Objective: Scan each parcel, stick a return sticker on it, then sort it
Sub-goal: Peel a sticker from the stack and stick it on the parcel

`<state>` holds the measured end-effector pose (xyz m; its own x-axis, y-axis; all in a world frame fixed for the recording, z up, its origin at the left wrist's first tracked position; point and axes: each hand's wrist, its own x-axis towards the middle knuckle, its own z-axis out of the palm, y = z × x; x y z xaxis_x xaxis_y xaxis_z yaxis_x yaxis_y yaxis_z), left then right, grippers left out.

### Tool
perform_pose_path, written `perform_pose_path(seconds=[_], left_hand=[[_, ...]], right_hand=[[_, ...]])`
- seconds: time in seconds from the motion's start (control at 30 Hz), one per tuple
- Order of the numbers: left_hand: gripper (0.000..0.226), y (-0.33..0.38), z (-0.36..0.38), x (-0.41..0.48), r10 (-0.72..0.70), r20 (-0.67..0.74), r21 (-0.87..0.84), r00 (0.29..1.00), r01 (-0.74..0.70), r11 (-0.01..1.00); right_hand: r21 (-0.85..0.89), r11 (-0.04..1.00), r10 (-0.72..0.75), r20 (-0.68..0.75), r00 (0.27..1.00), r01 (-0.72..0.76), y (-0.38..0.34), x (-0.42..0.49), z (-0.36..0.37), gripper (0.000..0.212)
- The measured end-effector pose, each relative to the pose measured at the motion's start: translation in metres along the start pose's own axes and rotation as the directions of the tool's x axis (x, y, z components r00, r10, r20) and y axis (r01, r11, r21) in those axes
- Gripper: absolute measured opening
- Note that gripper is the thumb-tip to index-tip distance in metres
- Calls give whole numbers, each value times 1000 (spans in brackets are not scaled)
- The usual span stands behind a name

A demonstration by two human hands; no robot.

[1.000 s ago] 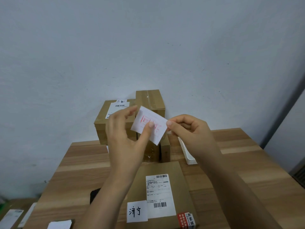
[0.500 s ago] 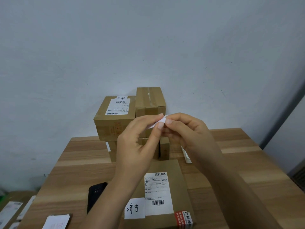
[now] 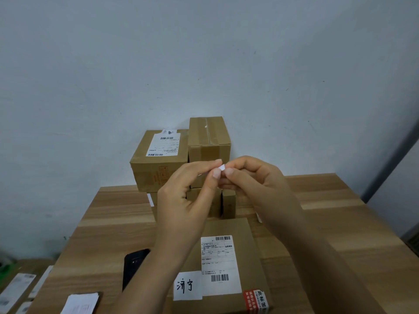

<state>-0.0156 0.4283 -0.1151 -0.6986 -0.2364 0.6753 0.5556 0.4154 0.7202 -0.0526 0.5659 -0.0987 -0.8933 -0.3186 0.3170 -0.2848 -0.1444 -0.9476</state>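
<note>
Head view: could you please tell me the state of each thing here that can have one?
return sticker, held up, pinched between both hands.
left hand, fingers pinching the return sticker.
right hand, fingers pinching the return sticker.
flat parcel, closed, lying label-up on the table.
taped box, closed, seam sealed with tape.
black phone, lying flat on the table.

Matt cardboard parcel (image 3: 226,266), seemingly wood-grain table (image 3: 340,223).
</note>
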Motion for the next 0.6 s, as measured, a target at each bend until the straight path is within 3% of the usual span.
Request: perform_pose_path(seconds=[0.33,0.6], left_hand=[[17,0,1,1,-42,16,-43,999,42,998],[14,-3,1,0,-89,54,-62,995,92,994]], right_hand=[[-84,994,-67,19,998,68,0,3,-2,11],[-263,946,-189,40,981,192,8,2,-4,12]])
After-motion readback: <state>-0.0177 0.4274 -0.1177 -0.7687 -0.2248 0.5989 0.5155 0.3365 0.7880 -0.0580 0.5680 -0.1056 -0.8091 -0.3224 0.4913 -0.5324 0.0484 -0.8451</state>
